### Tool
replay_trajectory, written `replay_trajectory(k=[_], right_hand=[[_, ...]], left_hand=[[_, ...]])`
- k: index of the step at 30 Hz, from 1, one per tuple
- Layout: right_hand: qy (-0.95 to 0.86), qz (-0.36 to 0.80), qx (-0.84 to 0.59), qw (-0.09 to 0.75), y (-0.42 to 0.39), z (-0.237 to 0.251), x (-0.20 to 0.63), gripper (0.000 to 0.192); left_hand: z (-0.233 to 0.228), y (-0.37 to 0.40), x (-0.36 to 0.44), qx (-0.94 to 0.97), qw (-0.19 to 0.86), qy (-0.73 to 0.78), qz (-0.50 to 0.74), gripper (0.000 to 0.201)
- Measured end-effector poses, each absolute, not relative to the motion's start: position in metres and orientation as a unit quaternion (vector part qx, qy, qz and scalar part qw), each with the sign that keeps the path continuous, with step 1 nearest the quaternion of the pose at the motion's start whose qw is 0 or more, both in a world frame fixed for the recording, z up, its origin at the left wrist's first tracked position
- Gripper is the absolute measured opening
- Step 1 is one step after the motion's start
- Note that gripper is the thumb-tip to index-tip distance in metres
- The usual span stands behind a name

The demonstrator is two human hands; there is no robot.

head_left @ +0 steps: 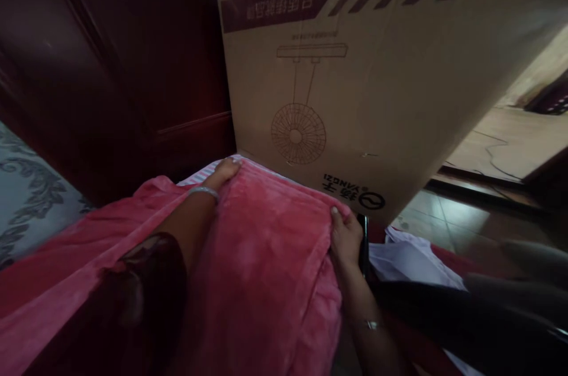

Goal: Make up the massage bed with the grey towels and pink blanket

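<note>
My left hand and right hand grip a pink plush blanket along its edge, beside a YANGZI carton.

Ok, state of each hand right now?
Left hand: closed, holding the pink cloth by its far edge.
Right hand: closed, holding the same cloth farther right.
</note>
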State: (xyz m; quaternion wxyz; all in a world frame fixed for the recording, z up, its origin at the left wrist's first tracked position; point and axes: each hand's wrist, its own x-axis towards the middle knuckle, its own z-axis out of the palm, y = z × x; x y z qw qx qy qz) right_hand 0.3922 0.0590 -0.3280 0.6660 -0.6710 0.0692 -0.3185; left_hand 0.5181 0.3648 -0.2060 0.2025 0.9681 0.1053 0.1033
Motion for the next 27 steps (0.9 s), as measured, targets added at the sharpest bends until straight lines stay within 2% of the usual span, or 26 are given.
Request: replay_trajectory(k=[4,9,13,16,23,27], right_hand=[[0.102,-0.311,-0.687,0.649,0.060,-0.320,0.395,0.042],[0.125,-0.266,-0.725,0.623,0.058,-0.308,0.400,0.040],[0.146,-0.246,-0.757,0.588,0.046,-0.300,0.407,0.035],[0.166,-0.228,-0.784,0.553,0.037,-0.294,0.407,0.026],[0.171,-0.217,-0.821,0.500,0.036,-0.284,0.395,0.031],[0.171,-0.219,-0.827,0.489,0.040,-0.284,0.394,0.031]], left_hand=[[-0.189,0.347,0.470,0.983,0.158,0.003,0.090,0.049],[-0.207,0.349,0.361,0.983,0.080,-0.145,0.074,0.060],[-0.235,0.363,0.289,0.992,0.014,-0.106,0.060,0.062],[-0.246,0.367,0.269,0.996,-0.017,-0.079,0.045,0.062],[-0.225,0.340,0.244,0.997,0.011,-0.073,0.009,0.061],[-0.230,0.303,0.183,0.972,0.063,-0.224,-0.017,0.062]])
